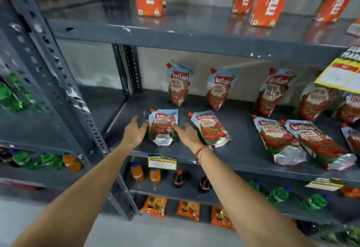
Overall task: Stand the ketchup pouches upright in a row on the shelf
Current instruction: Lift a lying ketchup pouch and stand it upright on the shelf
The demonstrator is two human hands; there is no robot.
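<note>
Both hands are bracketing the red-and-silver ketchup pouch (pixel 162 127) lying near the grey metal shelf (pixel 233 155) front edge, frame centre: left hand (pixel 135 132) spread, right hand (pixel 187 133) fingertips touching it; bare shelf lying leftward.

Grey metal shelving (pixel 194 38) with perforated uprights (pixel 58 83); plain pale wall (pixel 93 65) behind; light grey floor (pixel 23 219) below. Yellow price tags (pixel 162 162) clipped to shelf edges. Lighting dim and even, faint reflections on upper shelf surface.
</note>
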